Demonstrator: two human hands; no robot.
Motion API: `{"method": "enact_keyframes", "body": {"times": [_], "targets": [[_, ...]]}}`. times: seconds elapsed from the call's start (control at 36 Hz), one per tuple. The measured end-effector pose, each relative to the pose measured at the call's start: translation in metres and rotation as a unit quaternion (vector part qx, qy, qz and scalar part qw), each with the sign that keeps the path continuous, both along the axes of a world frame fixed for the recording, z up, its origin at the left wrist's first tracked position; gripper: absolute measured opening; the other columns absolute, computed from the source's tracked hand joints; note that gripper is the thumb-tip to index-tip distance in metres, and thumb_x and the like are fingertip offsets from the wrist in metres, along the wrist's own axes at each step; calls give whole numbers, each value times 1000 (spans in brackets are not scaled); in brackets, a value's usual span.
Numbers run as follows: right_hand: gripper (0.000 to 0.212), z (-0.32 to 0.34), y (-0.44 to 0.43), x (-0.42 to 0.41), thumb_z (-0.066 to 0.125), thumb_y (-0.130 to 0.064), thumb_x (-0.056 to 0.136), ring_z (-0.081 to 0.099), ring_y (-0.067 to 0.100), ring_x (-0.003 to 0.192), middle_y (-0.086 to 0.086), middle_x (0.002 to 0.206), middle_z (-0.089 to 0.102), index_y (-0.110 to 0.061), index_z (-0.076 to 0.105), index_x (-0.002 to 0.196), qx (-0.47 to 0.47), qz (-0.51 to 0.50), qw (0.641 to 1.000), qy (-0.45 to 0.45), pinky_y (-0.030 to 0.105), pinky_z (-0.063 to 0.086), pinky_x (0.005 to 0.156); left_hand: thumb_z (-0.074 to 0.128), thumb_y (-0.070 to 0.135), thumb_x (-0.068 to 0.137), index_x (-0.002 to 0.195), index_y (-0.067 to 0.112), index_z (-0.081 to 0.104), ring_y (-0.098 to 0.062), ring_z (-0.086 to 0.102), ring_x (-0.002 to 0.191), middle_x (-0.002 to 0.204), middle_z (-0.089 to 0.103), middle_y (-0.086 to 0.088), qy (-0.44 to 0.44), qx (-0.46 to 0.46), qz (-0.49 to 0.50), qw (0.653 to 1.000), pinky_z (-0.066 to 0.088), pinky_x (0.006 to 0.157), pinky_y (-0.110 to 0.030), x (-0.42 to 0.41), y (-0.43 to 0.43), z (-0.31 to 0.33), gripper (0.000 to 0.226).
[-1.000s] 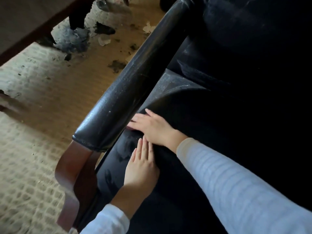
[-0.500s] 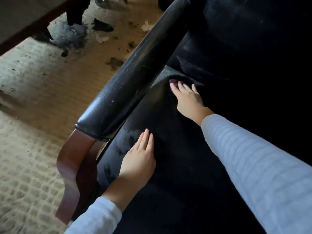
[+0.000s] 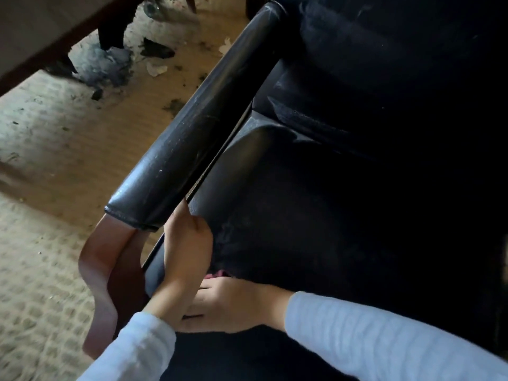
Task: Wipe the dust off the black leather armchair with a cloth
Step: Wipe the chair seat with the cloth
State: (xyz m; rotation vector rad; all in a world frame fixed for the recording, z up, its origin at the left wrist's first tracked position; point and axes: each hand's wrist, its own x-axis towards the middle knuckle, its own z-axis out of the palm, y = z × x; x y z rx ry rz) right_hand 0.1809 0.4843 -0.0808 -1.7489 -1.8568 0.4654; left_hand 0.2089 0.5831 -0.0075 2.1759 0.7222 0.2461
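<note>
Your right hand (image 3: 231, 303) lies on seat (image 3: 275, 215) front, over cloth (image 3: 217, 274) — fingers hidden, grip impossible to tell. Your left hand (image 3: 187, 243) rests at seat edge, curl unclear, nothing seen held. Armrest (image 3: 187, 127) and rear seat corner look dusty — most wiping likely left.

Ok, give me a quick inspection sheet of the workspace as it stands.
Surface: black seat cushion, dusty smears near the front.
Job's things: armrest scuffed and dusty; reddish cloth barely showing by the right hand.
Clutter: scraps and dirt on the floor.
Hands: left hand on the seat's edge beside the armrest; right hand at the seat's front, fingers hidden.
Cables: nothing seen.
Surroundings: woven mat, wooden table.
</note>
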Motion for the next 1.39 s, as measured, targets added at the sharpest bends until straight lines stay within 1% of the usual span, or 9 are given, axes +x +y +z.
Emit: {"method": "enact_keyframes", "body": {"times": [0.08,0.25,0.44,0.58,0.81,0.89,1.11,1.25,1.39], "targets": [[29,12,-30,40,47,-7,92,62,34,85,13,107,63,-8,65,116,-72,-28,996,-37,43,52,65,41,-16,83,124,-9,51,-11,42,94,111,55,-20,6,-5,6,1000,27,77,-7,3,2,-4,43],[56,33,-91,161,28,-7,81,59,34,103,9,118,62,-21,55,128,-77,-430,897,-65,46,53,84,40,-10,84,138,0,42,-27,35,131,139,44,-20,67,20,-11,998,20,99,-14,10,11,-36,55],[67,-19,-75,173,44,2,88,23,37,141,14,155,27,-14,25,151,-244,-565,780,-109,47,8,118,40,-8,88,137,1,44,-21,31,135,145,38,-13,69,48,-57,995,12,98,-5,8,15,-51,50],[58,-25,-54,121,51,0,71,54,49,115,26,126,58,-3,58,129,-202,-475,836,-189,61,39,99,39,-9,85,137,1,44,-25,32,136,144,40,-16,87,58,-53,993,23,111,-29,14,22,-58,53],[55,-16,-41,-4,25,-9,87,42,46,129,17,137,52,-12,56,133,-143,-148,971,-120,57,25,111,42,-11,80,134,-1,46,-30,36,134,141,44,-17,93,82,-99,987,27,111,-36,26,21,-46,55],[44,-1,-51,13,32,-9,88,57,40,108,15,116,61,-10,63,120,-74,-125,984,-104,53,47,91,42,-10,82,133,-2,47,-30,37,132,140,44,-18,88,83,-123,985,28,108,-34,28,17,-42,52],[26,71,-50,141,31,-6,95,59,18,79,-5,87,56,-26,44,104,-70,-579,763,279,20,47,59,46,-4,85,137,1,44,-30,37,134,144,42,-16,107,88,-147,979,28,112,-37,39,-3,-52,53],[19,61,-12,181,47,-5,89,58,33,99,15,105,61,-5,52,107,-55,-561,804,190,38,45,85,43,8,91,150,16,23,-20,10,147,159,16,-5,152,131,-205,958,13,119,-41,54,-8,-57,63],[29,26,15,194,53,-25,92,35,28,132,9,131,50,-13,58,118,-150,-428,875,-171,51,24,112,41,18,94,153,22,0,-20,-7,147,161,-5,-2,227,151,-218,937,4,119,-45,69,0,-63,72]]}}
